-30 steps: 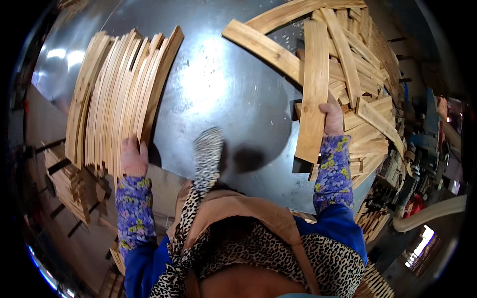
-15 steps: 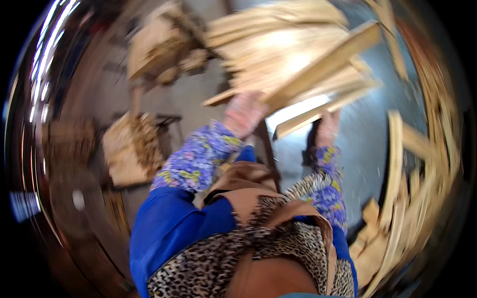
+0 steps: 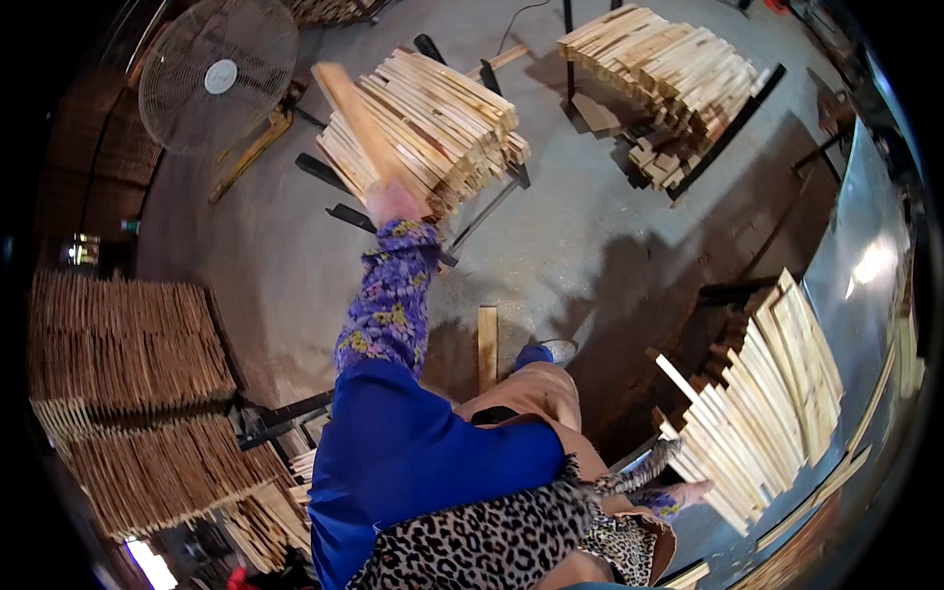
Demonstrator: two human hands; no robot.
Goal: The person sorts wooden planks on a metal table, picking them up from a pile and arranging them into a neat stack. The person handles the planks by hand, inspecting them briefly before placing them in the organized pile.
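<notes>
My left hand (image 3: 398, 204) reaches far forward, closed on the near end of a wooden board (image 3: 356, 123). This board lies slantwise over a stack of pale wooden strips (image 3: 433, 123) on a low dark-framed stand. At the lower right my right hand (image 3: 691, 492) is beside the near ends of a fanned pile of wooden strips (image 3: 752, 413) on the metal table. Its fingers look stretched out, with nothing visible in them; whether they touch the strips I cannot tell. Both forearms wear purple flowered sleeves.
Another stack of strips (image 3: 669, 74) sits on a stand at the far right. A large fan (image 3: 218, 77) stands far left, with brown stacked slats (image 3: 128, 344) nearer. One short board (image 3: 488, 346) lies by my foot. The shiny metal table (image 3: 860, 236) runs along the right.
I have turned left, away from the metal table. My left hand has carried the board over to the stack on the stand; my right hand stays by the table and no longer reaches forward.
</notes>
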